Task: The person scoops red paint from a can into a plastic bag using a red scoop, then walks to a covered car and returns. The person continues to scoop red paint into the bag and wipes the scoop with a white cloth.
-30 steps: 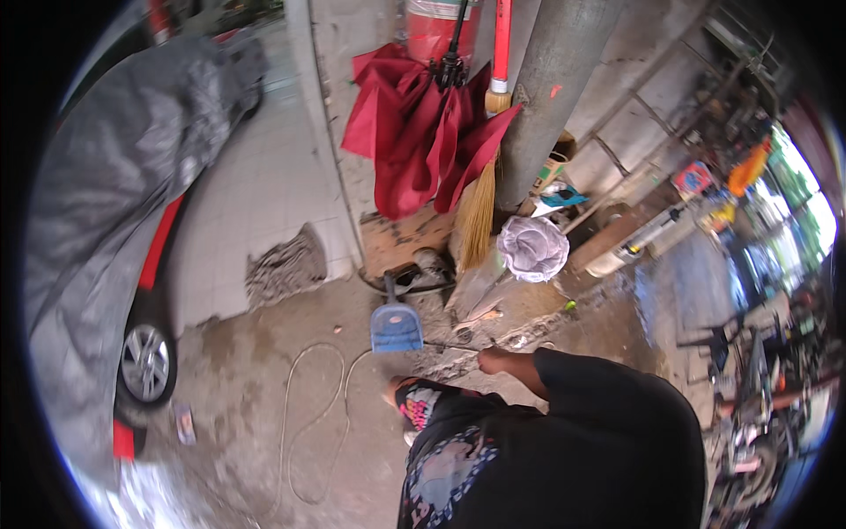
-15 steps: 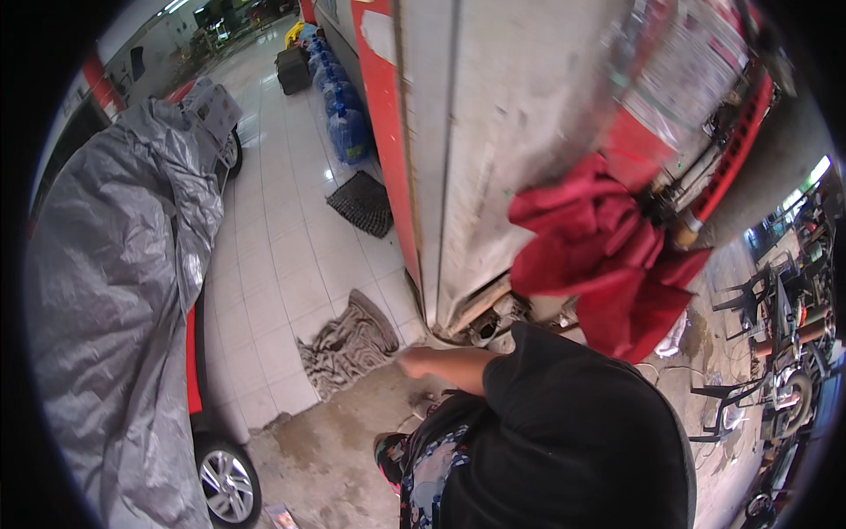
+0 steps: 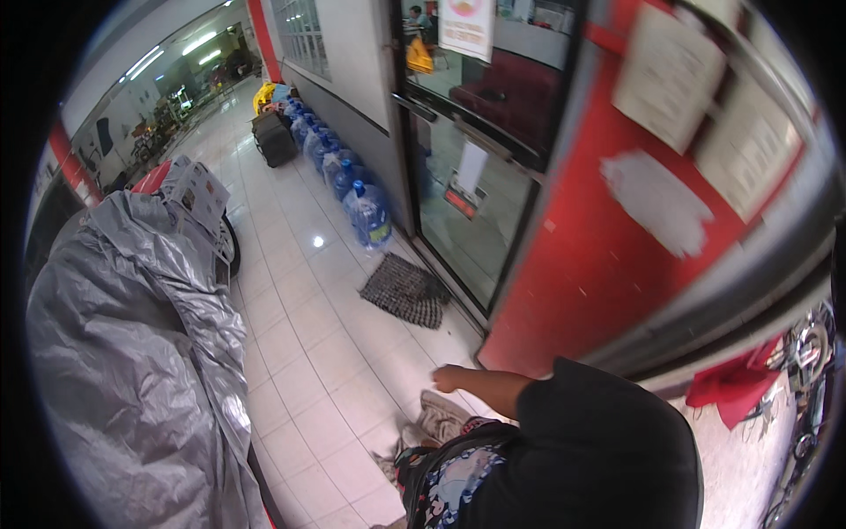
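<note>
One of the hands [image 3: 446,379], perhaps half curled, hangs near a rag [image 3: 443,414]

Fisheye view from the head, downward, perhaps slightly forward

Papers [image 3: 671,78] on a red wall [image 3: 568,291] blur, a silver cover [image 3: 132,353] runs out of frame, and an outstretched hand [image 3: 447,379] shows too small to read
</note>
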A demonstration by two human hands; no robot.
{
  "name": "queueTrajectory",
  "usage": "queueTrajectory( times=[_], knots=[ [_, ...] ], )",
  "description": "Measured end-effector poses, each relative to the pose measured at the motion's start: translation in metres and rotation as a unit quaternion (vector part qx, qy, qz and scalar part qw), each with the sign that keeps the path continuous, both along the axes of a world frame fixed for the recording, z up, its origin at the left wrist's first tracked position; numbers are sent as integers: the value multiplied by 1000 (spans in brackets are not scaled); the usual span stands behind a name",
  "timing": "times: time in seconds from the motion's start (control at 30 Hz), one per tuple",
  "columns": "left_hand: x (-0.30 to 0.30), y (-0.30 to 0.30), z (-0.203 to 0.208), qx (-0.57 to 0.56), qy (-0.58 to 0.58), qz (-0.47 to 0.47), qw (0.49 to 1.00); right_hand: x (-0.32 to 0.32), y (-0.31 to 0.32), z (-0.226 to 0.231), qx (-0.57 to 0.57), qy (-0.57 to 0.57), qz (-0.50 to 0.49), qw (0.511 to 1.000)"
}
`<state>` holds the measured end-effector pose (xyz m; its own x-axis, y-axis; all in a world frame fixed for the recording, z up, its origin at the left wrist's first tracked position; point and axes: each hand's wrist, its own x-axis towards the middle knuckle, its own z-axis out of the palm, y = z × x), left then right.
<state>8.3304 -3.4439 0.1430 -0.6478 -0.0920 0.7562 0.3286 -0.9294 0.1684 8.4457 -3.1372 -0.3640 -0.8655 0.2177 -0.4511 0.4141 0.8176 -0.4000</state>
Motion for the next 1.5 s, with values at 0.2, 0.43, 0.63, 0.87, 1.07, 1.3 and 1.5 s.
queueTrajectory(
  times=[0.2,0.43,0.63,0.87,1.07,1.3,1.5],
  knots=[
    [-202,122,63,199,67,-21,978,90,105,-34,-90,-48,-326,940],
    [-460,445,-191,-679,432,27,593,-22,193,-42,-190,-324,-299,878],
    [-647,353,-451,-966,82,-28,245,-311,414,-49,-123,-284,-60,949],
    [-753,250,-452,-754,-491,-360,247,-717,748,82,51,192,-255,946],
    [-899,418,-491,-824,-474,-219,221,-937,780,78,-42,178,-266,946],
    [-1263,710,-500,-967,152,10,206,-953,778,-31,-308,-343,-345,817],
    [-1535,1002,-393,-837,-70,-79,536,-937,895,-42,-276,-295,-527,748]
  ],
)
